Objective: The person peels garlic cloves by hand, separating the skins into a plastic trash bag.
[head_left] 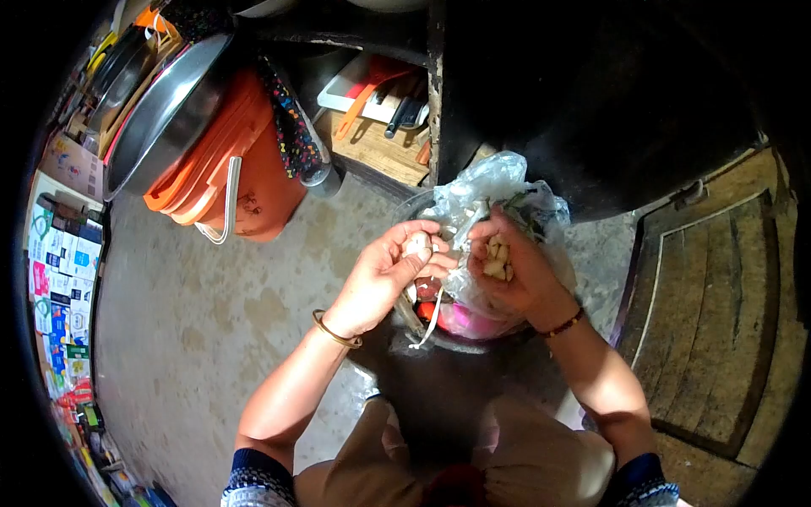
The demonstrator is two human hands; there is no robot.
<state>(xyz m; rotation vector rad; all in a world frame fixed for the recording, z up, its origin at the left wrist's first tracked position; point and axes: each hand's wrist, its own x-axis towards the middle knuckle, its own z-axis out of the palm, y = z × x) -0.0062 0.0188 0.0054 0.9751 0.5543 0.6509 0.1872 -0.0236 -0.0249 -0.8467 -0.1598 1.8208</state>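
Note:
My left hand [370, 286] pinches a whitish piece of garlic [418, 245] between thumb and fingers. In my right hand [534, 277] several pale peeled garlic cloves [498, 258] lie in the cupped palm, and its fingertips curl inward. Both hands are over a round waste bin lined with a clear plastic bag [492, 182]. Inside the bin, scraps, something bright pink [466, 321] and a red piece show, partly covered by the bag and my hands.
To the left stand an orange bucket [262, 182] and a large metal basin [173, 127]. A shelf [380, 150] ahead holds a tray with utensils. A dark cabinet is at front right, a wooden door panel [697, 317] at right. Concrete floor [203, 329] stretches left.

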